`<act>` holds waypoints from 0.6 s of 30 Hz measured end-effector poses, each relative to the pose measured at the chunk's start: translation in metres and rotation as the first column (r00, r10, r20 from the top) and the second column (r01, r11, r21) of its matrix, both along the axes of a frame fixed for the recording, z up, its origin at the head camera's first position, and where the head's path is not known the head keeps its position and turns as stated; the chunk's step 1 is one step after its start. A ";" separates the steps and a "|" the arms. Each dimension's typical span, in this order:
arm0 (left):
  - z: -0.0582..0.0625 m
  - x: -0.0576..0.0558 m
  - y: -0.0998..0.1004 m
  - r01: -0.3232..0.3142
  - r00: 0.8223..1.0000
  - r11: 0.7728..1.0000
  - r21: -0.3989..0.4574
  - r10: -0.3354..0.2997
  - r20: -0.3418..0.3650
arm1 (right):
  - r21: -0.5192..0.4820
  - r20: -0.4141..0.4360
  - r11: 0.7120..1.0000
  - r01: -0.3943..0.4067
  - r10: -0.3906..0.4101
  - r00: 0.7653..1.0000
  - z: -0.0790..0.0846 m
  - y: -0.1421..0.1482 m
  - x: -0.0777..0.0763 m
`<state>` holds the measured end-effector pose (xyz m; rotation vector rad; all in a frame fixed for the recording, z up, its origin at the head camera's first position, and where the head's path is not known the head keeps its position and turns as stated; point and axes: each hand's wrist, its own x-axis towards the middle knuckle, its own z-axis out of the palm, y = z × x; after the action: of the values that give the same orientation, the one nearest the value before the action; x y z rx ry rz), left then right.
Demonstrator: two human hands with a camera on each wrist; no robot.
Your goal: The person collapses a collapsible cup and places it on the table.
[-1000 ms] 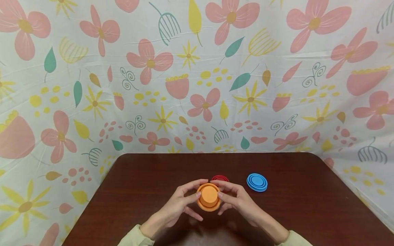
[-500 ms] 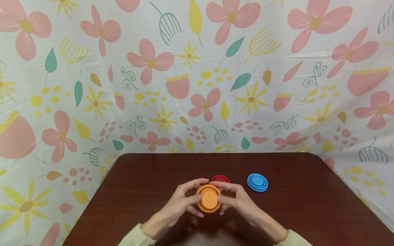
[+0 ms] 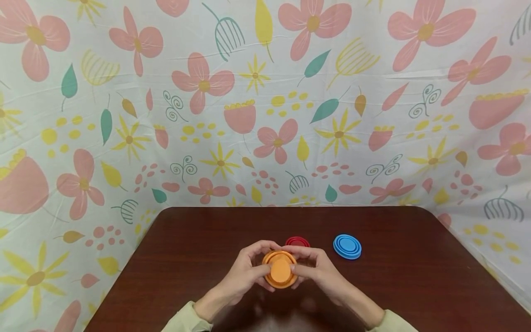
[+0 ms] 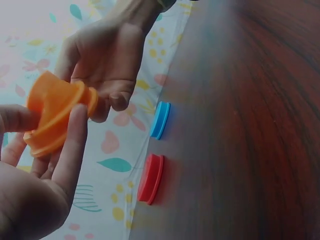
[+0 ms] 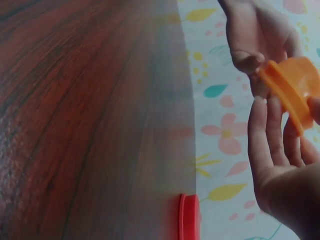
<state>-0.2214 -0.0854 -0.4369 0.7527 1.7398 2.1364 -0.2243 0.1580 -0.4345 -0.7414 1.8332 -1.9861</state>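
Observation:
An orange collapsible cup (image 3: 280, 270), its base facing the head camera, is held up over the table between both hands. My left hand (image 3: 242, 278) grips its left side, thumb on the raised base and fingers around the rim. From the other side my right hand (image 3: 322, 273) grips it the same way. In the left wrist view the orange cup's wall (image 4: 46, 102) bulges out beyond its ringed rim. The right wrist view shows the right hand's fingers (image 5: 258, 132) along the rim of the cup.
A flat red collapsed cup (image 3: 297, 241) lies on the dark wooden table (image 3: 199, 235) just behind the hands, partly covered by them. Farther right lies a blue collapsed cup (image 3: 347, 246). A flower-printed cloth (image 3: 274, 92) hangs behind the table's far edge.
Both thumbs have pressed further onto the cup's base, and the cup has tilted and shifted slightly down. The lower fingers have drawn in behind it. The red and blue cups stay put.

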 end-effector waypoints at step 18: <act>0.003 0.000 0.003 0.008 0.993 1.000 -0.022 -0.005 0.116 | -0.060 0.187 0.998 -0.036 0.046 0.981 0.005 0.008 -0.001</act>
<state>-0.2211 -0.0827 -0.4340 0.6145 1.6966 2.1082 -0.2256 0.1659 -0.4292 -0.5799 1.6469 -2.0142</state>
